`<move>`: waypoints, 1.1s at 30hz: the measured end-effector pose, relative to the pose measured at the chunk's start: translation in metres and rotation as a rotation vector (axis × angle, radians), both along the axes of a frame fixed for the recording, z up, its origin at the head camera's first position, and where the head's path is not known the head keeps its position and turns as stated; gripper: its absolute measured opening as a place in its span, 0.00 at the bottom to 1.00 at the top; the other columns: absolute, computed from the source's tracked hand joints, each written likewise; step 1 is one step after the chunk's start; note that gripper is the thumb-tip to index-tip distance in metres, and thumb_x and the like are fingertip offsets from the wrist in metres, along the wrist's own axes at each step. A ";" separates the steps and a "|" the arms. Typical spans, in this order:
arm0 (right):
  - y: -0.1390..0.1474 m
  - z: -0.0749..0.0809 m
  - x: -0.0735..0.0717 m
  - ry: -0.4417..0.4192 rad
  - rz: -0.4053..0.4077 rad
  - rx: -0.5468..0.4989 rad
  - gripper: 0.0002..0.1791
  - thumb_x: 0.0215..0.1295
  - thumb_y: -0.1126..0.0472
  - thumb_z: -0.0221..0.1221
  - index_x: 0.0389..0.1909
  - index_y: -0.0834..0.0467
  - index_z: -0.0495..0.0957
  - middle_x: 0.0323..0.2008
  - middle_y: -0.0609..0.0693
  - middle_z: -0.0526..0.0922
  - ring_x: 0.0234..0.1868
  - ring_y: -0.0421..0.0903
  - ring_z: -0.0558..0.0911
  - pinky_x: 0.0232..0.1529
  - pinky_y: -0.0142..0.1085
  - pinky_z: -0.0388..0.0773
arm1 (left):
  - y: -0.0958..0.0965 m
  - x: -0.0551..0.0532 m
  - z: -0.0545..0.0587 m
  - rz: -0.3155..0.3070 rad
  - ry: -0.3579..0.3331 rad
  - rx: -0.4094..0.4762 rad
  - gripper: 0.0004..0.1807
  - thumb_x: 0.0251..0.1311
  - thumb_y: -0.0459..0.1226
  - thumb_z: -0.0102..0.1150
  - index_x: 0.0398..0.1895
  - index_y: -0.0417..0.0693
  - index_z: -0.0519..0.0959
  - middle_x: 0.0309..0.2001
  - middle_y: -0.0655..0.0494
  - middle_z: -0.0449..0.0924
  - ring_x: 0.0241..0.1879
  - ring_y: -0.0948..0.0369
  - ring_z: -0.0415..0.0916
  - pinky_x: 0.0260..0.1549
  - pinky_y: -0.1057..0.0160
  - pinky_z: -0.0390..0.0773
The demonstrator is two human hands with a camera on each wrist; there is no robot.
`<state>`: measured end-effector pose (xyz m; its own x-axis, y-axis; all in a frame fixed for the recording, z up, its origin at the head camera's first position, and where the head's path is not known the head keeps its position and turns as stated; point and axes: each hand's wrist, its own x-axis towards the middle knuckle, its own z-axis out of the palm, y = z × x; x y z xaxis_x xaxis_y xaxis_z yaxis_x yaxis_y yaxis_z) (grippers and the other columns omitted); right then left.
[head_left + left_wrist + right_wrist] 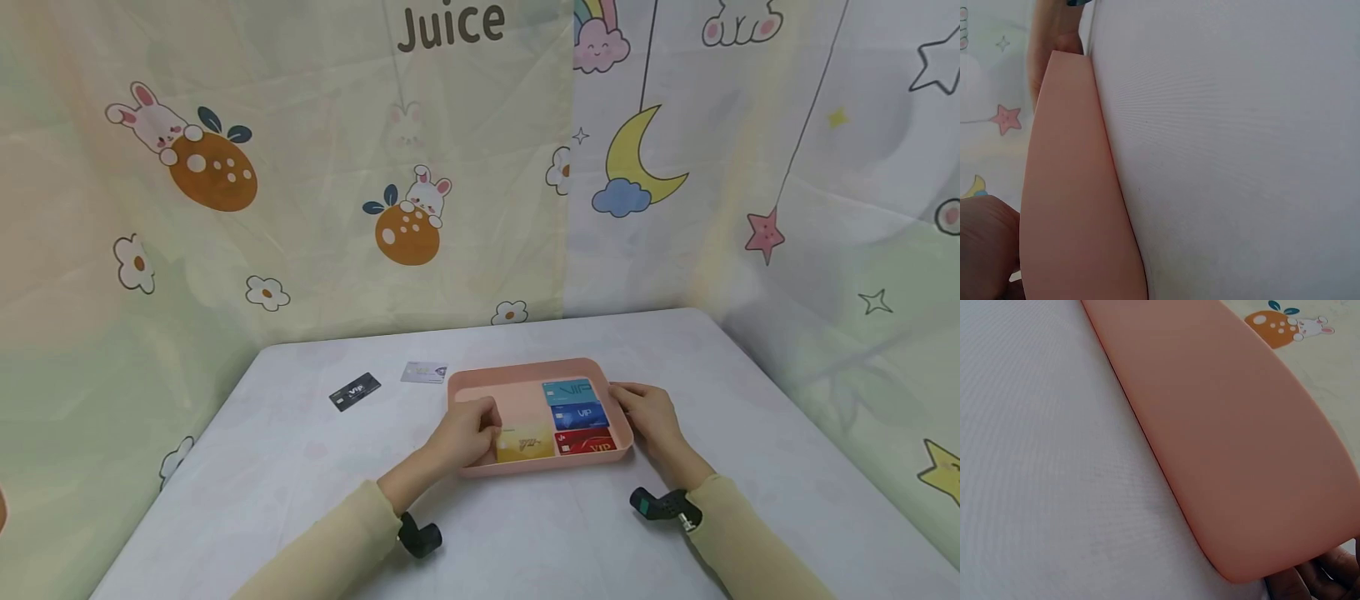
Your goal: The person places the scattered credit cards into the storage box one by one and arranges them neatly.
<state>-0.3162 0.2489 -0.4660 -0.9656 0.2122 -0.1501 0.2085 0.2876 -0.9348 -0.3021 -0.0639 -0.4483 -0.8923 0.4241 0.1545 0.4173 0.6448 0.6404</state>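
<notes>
Counting the cards in the head view gives 6: 4 inside 1 pink tray point(517, 402) and 2 out on the tabletop point(540, 533). The tray's long axis runs left to right, roughly along the tabletop's far edge. Down its right end lie the teal card point(568, 392), blue card point(580, 416) and red card point(585, 442), long axes sideways, their 3 VIP prints upright to the person. The gold card point(527, 444) lies by the tray's near wall, long axis also sideways, its right end just beside the red card. Curled fingers of the left hand point(467, 433) reach this card's left end; whether they pinch it I cannot tell. The right hand point(654, 414) grips the tray's right end. Toward the tabletop's far-left corner, the black card point(355, 392) lies slanted, its right end turned to the far edge; the silver card point(424, 372), long axis sideways, lies near the tray's far-left corner.

From the left wrist, the left hand shows beyond the tray's wall, fingertips hidden.

From the right wrist, 1 long pink wall shows, the right hand's fingers at its lower-right end.
</notes>
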 end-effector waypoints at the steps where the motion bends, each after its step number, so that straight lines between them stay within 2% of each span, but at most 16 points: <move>1: 0.000 0.000 0.000 0.002 0.001 -0.002 0.32 0.78 0.46 0.53 0.71 0.66 0.71 0.69 0.66 0.73 0.65 0.58 0.76 0.63 0.43 0.79 | 0.000 0.000 0.000 -0.002 0.011 -0.017 0.10 0.65 0.28 0.62 0.31 0.53 0.76 0.31 0.62 0.80 0.32 0.63 0.74 0.27 0.70 0.74; 8: -0.001 0.000 0.001 0.012 0.003 -0.005 0.32 0.78 0.47 0.53 0.71 0.66 0.70 0.70 0.67 0.73 0.67 0.59 0.76 0.65 0.45 0.78 | 0.002 0.003 0.001 -0.049 0.069 -0.118 0.10 0.61 0.26 0.62 0.29 0.50 0.76 0.26 0.62 0.76 0.27 0.65 0.70 0.25 0.70 0.70; 15: -0.002 0.001 0.002 0.011 0.007 0.006 0.32 0.78 0.47 0.52 0.71 0.66 0.70 0.70 0.67 0.73 0.67 0.60 0.75 0.66 0.46 0.77 | 0.004 0.004 -0.001 -0.046 0.060 -0.165 0.09 0.61 0.27 0.62 0.30 0.50 0.77 0.26 0.63 0.76 0.27 0.66 0.70 0.26 0.69 0.71; 24: 0.000 -0.001 0.001 0.003 0.005 -0.003 0.33 0.78 0.46 0.53 0.71 0.66 0.70 0.70 0.66 0.73 0.67 0.59 0.75 0.66 0.45 0.77 | 0.006 0.003 -0.002 -0.042 0.063 -0.191 0.04 0.64 0.30 0.64 0.34 0.47 0.80 0.28 0.62 0.77 0.29 0.65 0.71 0.28 0.69 0.73; 33: 0.000 -0.002 0.001 0.004 0.008 -0.006 0.33 0.78 0.46 0.53 0.72 0.66 0.70 0.70 0.66 0.72 0.68 0.60 0.75 0.66 0.46 0.75 | 0.007 0.005 -0.001 -0.017 0.068 -0.183 0.05 0.65 0.32 0.63 0.34 0.51 0.79 0.28 0.64 0.76 0.29 0.66 0.72 0.28 0.70 0.74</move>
